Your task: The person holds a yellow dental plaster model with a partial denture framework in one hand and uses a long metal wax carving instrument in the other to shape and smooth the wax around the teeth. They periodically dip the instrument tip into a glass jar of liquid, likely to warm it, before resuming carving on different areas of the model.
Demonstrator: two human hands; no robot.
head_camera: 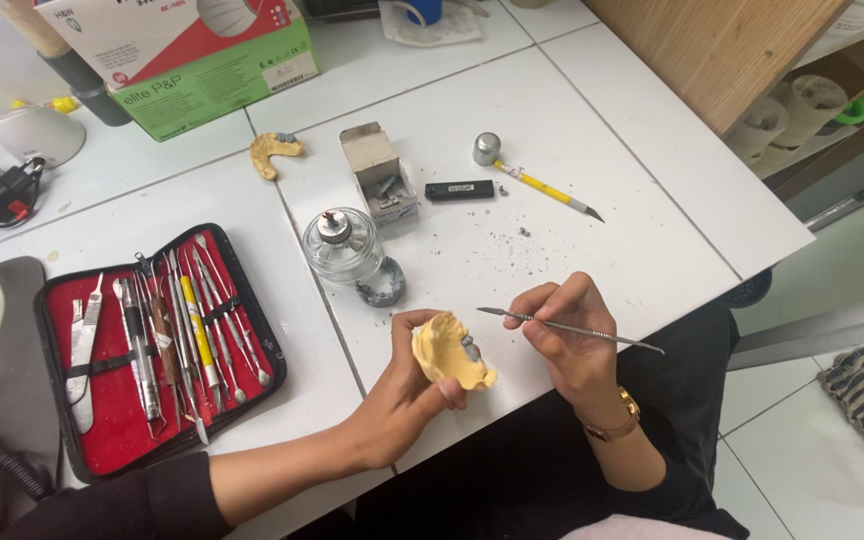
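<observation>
Yellow plaster dental cast (449, 352), horseshoe-shaped with a small grey patch on its upper face, is sitting in the left hand (407, 385), which is gripping it closed from below and behind, thumb curling over the near rim, just past the front edge of the white tiled worktop (642, 170). The right hand (570, 335) is pinching a thin steel carving instrument (567, 328) like a pen. The tool's long axis is running nearly level from right to left, tilting slightly upward at the left, so its fine working tip is pointing at the cast from the right and hovering just above and beside the grey patch; whether it is touching is too fine to tell. The right hand is thus the one nearer the patch, while the left is only supporting the cast.

Lying open to the left is a black zip case with red lining (157, 345), full of metal hand tools. Behind the cast are standing a clear glass spirit lamp (342, 245) and a grey curved lump (382, 283) touching its base. Further back are lying a second yellow cast (274, 152), a small open cardboard box (377, 170), a black lighter (459, 189) and a yellow-handled knife (547, 188).

The underside of the held cast is being hidden by the palm, and grey crumbs on the tiles are too small to identify.
</observation>
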